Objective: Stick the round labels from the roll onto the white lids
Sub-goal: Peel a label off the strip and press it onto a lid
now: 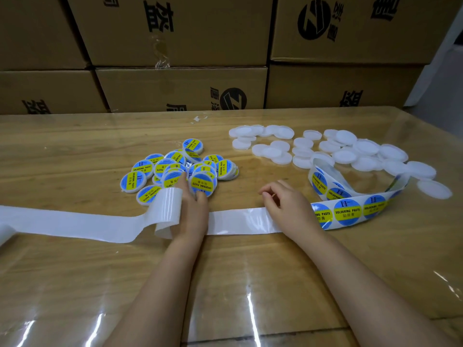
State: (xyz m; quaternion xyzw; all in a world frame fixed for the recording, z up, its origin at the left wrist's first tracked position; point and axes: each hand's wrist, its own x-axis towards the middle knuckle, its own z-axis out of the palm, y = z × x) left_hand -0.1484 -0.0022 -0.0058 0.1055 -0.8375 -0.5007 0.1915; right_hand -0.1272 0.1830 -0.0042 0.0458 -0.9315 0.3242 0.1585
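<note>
Left hand [190, 209] flat, straight fingers pressing a labelled lid [204, 182]; right hand [285, 204] resting on backing strip [238, 221], grip loosely curled, empty.

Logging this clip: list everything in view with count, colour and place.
Table: one, wood under clear film.
Labelled lids: roughly twenty, blue-and-yellow labels, heaped centre-left.
Plain lids: roughly thirty, white, spread back right.
Label strip: one, white backing with blue-and-yellow round labels, looping at right.
Empty backing: one, white, trailing left along the front, one curl standing up.
Scraps: few, whitish, back edge.
Cardboard boxes: six partly visible, brown, stacked behind.
Left hand: touching a labelled lid at the heap's front.
Right hand: resting on the label strip, fingers loosely curled.
</note>
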